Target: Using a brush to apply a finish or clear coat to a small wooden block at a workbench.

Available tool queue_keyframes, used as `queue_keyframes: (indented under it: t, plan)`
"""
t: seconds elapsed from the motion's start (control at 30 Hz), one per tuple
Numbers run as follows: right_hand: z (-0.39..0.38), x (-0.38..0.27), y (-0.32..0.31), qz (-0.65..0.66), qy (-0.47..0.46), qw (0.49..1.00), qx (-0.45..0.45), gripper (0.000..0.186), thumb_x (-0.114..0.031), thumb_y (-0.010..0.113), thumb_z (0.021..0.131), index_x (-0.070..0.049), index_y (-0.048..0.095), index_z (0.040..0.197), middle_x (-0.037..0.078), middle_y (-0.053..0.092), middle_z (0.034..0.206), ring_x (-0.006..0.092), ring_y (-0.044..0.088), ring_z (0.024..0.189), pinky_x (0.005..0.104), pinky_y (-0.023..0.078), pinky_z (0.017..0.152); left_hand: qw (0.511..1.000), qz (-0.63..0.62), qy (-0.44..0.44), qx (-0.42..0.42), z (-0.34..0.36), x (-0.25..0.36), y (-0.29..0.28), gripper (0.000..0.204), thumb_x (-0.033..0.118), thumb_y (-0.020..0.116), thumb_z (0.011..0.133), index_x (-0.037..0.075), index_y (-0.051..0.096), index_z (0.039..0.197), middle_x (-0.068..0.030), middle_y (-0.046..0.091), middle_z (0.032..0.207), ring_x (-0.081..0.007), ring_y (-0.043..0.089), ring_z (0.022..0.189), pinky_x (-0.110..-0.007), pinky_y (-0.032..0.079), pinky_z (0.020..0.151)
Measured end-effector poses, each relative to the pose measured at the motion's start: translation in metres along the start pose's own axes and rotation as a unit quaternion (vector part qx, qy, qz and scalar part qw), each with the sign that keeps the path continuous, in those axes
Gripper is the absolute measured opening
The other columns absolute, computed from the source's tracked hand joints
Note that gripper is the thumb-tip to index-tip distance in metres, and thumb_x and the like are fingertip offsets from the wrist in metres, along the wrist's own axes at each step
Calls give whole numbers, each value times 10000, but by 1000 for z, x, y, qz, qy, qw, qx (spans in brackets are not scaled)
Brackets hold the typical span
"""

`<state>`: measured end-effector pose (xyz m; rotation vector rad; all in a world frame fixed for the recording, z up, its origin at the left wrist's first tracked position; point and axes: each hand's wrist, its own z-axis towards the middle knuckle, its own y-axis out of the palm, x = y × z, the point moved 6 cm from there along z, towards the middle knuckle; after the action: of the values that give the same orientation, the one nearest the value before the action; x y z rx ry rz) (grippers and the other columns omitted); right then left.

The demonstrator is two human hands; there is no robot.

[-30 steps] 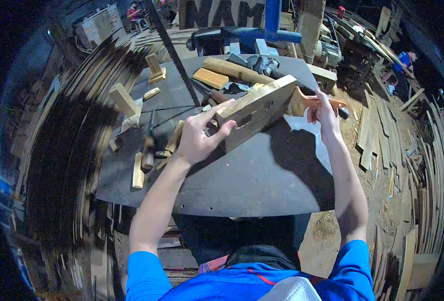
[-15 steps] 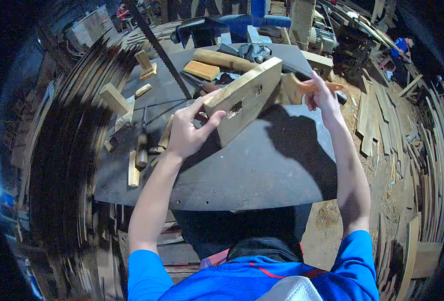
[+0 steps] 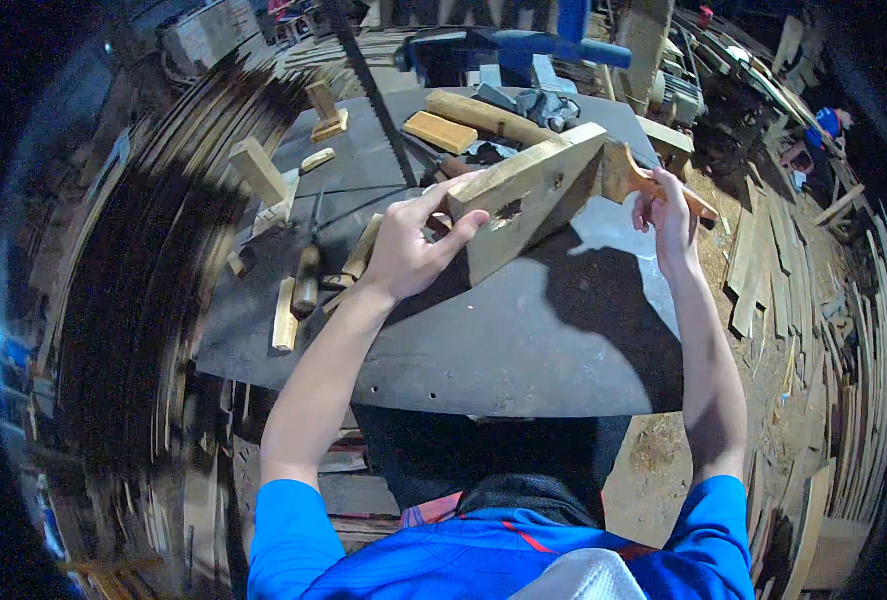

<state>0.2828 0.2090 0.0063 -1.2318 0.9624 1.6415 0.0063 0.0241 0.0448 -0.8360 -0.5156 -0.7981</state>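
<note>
The left hand (image 3: 413, 245) grips the left end of the wooden board (image 3: 533, 205), tilted above the table (image 3: 508, 360). The right hand (image 3: 671, 225) grips an orange-handled tool (image 3: 623, 175) beside the opposite end. Open tabletop extends to the front edge. Lower-edge contact is indeterminable; the saw blade (image 3: 375, 102) is cut off above.

Woodworking shop: saw (image 3: 374, 97), stacked planks (image 3: 193, 140)
</note>
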Motion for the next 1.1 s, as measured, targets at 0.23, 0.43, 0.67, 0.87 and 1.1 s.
queue_keyframes:
  t: [0.23, 0.43, 0.67, 0.87, 1.1]
  plan:
    - [2, 19, -16, 28, -7, 998, 61, 426, -403, 465, 1002, -34, 653, 1104, 37, 583, 732, 119, 475, 544, 279, 341, 516, 997, 64, 33, -32, 2, 1, 5, 491, 415, 675, 919, 124, 644, 1313, -160, 746, 1015, -243, 736, 904, -360, 555, 776]
    - [1, 26, -14, 25, -24, 996, 85, 425, -427, 480, 991, -52, 660, 1077, 19, 543, 714, 108, 447, 547, 269, 316, 500, 997, 63, 22, -28, -3, -3, 3, 504, 398, 696, 905, 136, 633, 1330, -173, 735, 992, -266, 720, 846, -374, 549, 761]
    - [-10, 14, -5, 2, -63, 991, 122, 471, -400, 448, 994, -12, 700, 1087, -19, 447, 588, 88, 398, 525, 247, 286, 486, 997, 49, 50, -18, -1, 3, 2, 513, 456, 661, 912, 121, 637, 1301, -190, 729, 899, -325, 716, 794, -408, 556, 727]
    - [-13, 10, -1, 2, -61, 991, 122, 458, -394, 471, 976, -13, 710, 1063, -22, 458, 585, 74, 368, 490, 236, 275, 475, 997, 57, 34, -29, -1, 0, 3, 487, 409, 683, 915, 131, 636, 1311, -161, 733, 884, -290, 719, 787, -394, 550, 721]
    - [-15, 9, -1, 3, -56, 990, 128, 444, -396, 491, 973, -21, 705, 1076, 1, 533, 646, 74, 378, 508, 238, 287, 485, 997, 56, 11, -43, 0, -1, 4, 509, 422, 682, 912, 117, 629, 1316, -179, 734, 944, -302, 722, 852, -400, 549, 769]
